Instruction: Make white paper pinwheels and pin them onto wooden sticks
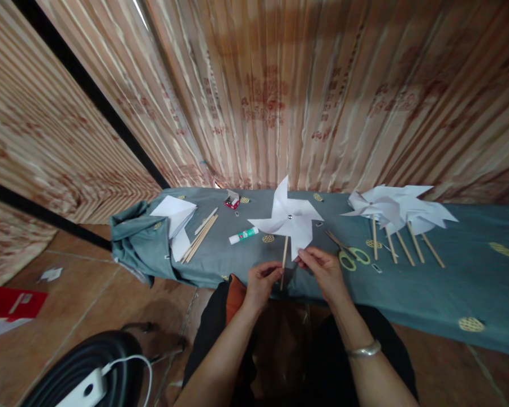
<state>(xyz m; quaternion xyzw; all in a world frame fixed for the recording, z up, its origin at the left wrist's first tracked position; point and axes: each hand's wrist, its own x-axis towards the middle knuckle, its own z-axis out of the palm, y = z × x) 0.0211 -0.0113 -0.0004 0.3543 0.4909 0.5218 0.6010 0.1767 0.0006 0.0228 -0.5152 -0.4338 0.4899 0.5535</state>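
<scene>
A white paper pinwheel (pixel 294 217) on a thin wooden stick stands out above the cloth, a round pin head at its centre. My left hand (pixel 263 282) grips the lower part of the stick (pixel 285 254) between thumb and fingers. With a pinch, my right hand (pixel 321 268) takes the tip of the pinwheel's lower blade. Just right of that hand lie scissors (pixel 351 256) with yellow-green handles. To the left of the pinwheel is a glue stick (pixel 243 236).
Several finished pinwheels (pixel 401 209) lie overlapped at the right. Leftward are loose wooden sticks (pixel 200 238), folded white paper (pixel 176 215) and a small red box (pixel 232 199) of pins. A grey-green cloth (pixel 428 294) covers the narrow table; a pleated curtain (pixel 271 102) hangs behind it.
</scene>
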